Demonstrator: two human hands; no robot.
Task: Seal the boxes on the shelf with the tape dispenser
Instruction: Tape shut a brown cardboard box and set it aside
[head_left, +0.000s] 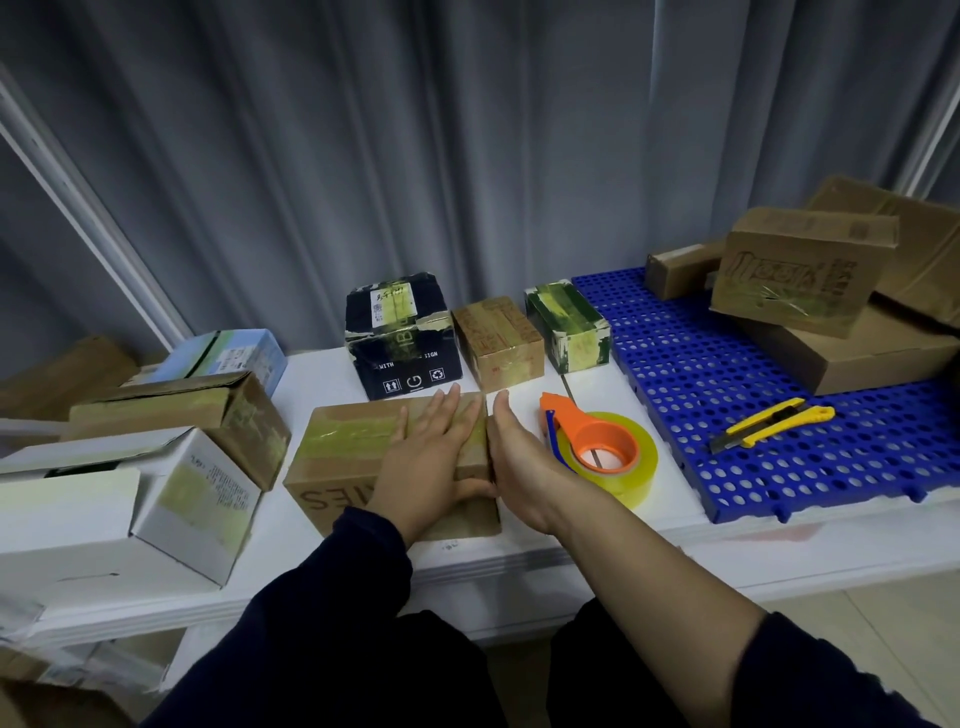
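Brown cardboard fills the middle of the head view: a box (358, 457) lies on the white surface (322, 379), a strip of yellowish tape running along its top. The left hand (436, 457) lies palm down on the right end of that top, fingers straight and slightly spread over the tape. The right hand (519, 462) stands edge-on, flat against the box's right side with its fingers straight and together; neither hand grips anything. The tape dispenser (597, 452), orange with a clear yellowish roll, lies unheld on the surface just to the right of the right hand. Behind the box stand a black box (402, 343), a small brown box (496, 343) and a green box (566, 325) in a row, all patched with tape. To the left a white box (171, 509) and a worn brown box (208, 415) crowd close to the taped one. To the right a blue perforated mat (727, 364) carries a yellow utility knife (774, 423) and a stack of cardboard boxes (831, 291). A grey curtain (415, 130) hangs behind everything.
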